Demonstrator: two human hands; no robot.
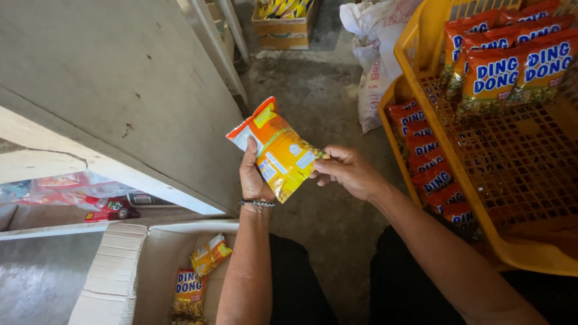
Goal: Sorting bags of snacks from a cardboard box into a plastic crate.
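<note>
- My left hand (253, 177) is mostly hidden behind the crinkly orange snack packet (278, 150), gripping it mid-air over the concrete floor.
- Right hand (348, 171) pinches its right edge.
- Cardboard box (114, 274) near left is cut off; glossy packets inside.
- Yellow lattice plastic rack (512, 162) on the right.

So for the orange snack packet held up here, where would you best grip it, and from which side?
Grip the orange snack packet by its flat side edges, as now: left hand behind the left edge, right hand pinching the right edge. It is tilted, back facing the camera, and its bulging middle would likely slip.
</note>
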